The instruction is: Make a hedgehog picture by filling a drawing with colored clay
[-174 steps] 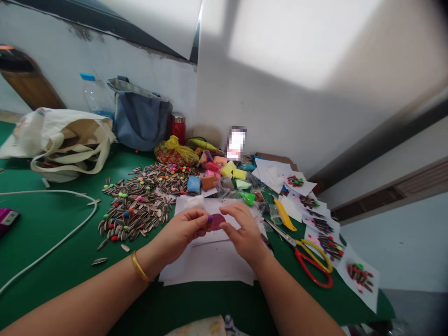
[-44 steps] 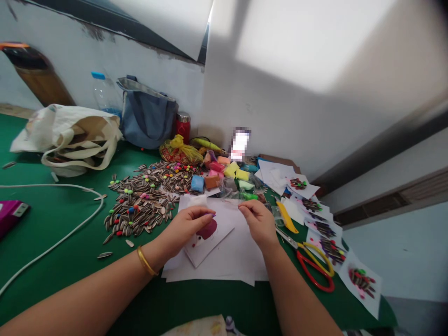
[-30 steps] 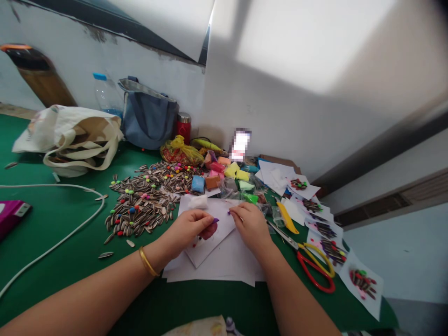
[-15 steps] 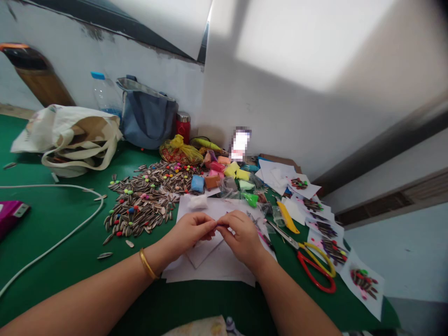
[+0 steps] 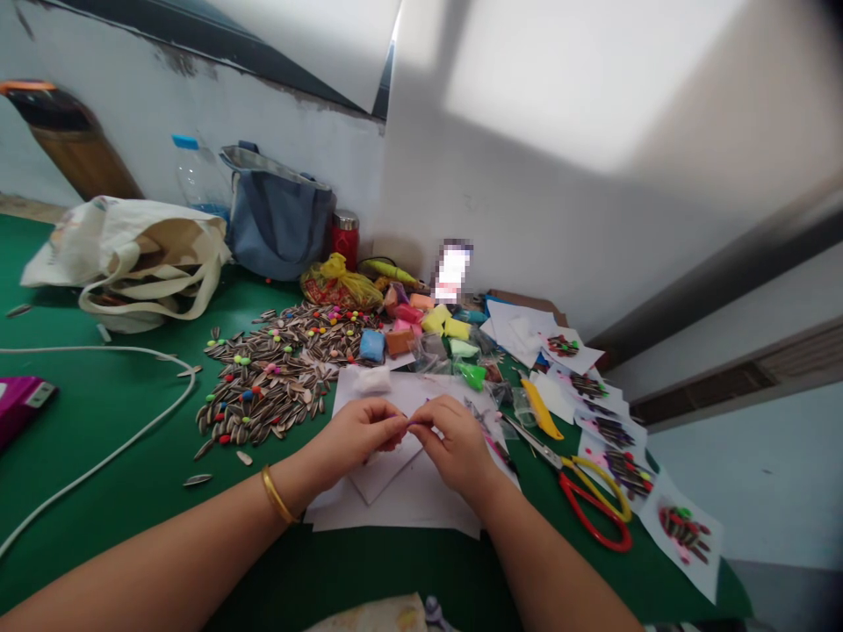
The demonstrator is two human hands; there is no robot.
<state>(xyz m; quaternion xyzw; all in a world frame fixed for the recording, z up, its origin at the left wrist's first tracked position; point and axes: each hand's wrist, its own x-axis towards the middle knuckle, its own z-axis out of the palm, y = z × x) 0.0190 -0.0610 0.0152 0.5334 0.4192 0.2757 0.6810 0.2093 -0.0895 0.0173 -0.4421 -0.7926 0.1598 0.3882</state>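
Observation:
My left hand (image 5: 356, 436) and my right hand (image 5: 454, 443) meet fingertip to fingertip over a small white card (image 5: 378, 474) that lies on a stack of white paper (image 5: 408, 500). Both hands are closed in a pinch around a tiny purple bit of clay (image 5: 414, 422), barely visible between the fingers. The dark red clay patch on the card is hidden under my left hand. A gold bangle (image 5: 275, 494) sits on my left wrist.
A heap of sunflower seeds with coloured clay dots (image 5: 273, 373) lies to the left on the green table (image 5: 98, 412). Coloured clay blocks (image 5: 421, 329), red-and-yellow scissors (image 5: 589, 500), a yellow tool (image 5: 541, 408) and finished seed cards (image 5: 681, 531) lie right. Bags (image 5: 132, 259) and a white cable (image 5: 118, 439) sit left.
My right hand moved left from the paper's right side until its fingertips met my left hand's. The dark red patch on the card went out of sight beneath my hands.

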